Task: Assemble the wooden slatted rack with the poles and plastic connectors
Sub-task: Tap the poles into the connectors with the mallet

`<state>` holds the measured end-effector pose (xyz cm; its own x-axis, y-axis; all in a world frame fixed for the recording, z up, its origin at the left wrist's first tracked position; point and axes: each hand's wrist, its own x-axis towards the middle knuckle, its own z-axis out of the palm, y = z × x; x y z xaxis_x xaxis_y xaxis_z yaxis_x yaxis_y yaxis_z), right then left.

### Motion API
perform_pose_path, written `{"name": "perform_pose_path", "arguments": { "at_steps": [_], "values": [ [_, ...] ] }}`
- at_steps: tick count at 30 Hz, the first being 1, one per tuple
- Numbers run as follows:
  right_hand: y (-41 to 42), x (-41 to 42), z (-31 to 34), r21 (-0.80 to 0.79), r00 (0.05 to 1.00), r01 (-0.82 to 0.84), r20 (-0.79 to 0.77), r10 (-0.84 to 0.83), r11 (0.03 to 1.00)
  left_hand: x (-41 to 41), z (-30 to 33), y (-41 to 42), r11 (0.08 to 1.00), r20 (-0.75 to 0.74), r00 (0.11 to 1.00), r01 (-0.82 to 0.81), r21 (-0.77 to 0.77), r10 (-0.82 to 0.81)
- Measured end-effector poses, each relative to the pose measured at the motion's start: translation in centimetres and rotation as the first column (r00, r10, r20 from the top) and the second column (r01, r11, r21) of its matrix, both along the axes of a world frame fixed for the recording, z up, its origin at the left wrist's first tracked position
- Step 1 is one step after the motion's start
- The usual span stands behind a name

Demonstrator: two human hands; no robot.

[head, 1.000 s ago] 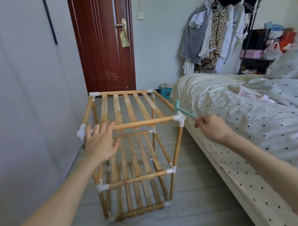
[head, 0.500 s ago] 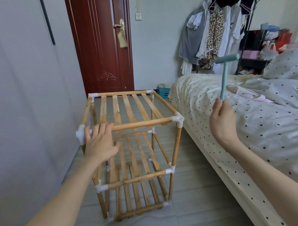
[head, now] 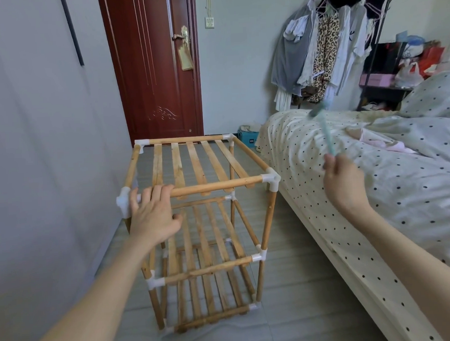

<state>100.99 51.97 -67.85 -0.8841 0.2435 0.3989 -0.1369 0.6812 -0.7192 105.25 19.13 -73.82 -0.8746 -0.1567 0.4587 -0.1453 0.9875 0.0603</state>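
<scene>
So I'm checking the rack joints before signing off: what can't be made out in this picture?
- Mallet, head view: motion-blurred; its head's shape is unclear.
- Near-left top connector: partly covered by the left hand gripping the front pole; seating unclear.
- Bottom rear joints: hidden behind slats.
- Right hand: seen from behind, so the grip on the handle is hidden.

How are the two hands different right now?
The left hand rests on the rack's front top pole, fingers curled over it; the right hand is raised above the bed, touching no part of the rack. The left hand holds no tool; the right hand grips a teal hammer, blurred. Both are bare.
</scene>
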Motion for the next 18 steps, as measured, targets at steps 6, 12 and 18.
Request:
{"name": "perform_pose_path", "arguments": {
  "at_steps": [6,12,18],
  "values": [
    [-0.7,-0.5,-2.5,0.15,0.965,-0.132,0.245,0.092,0.98,0.1,0.2,0.1,1.0,0.01,1.0,0.009,-0.002,-0.009],
    [-1.5,-0.9,-2.7,0.185,0.925,-0.154,0.373,0.076,0.971,0.5,0.4,-0.1,0.999,0.033,0.999,0.038,-0.004,-0.038],
    [-3.2,-0.8,-2.3,0.189,0.972,-0.17,0.196,0.132,0.967,1.2,0.4,-0.6,0.995,0.068,0.993,0.099,-0.032,-0.096]
  ]
}}
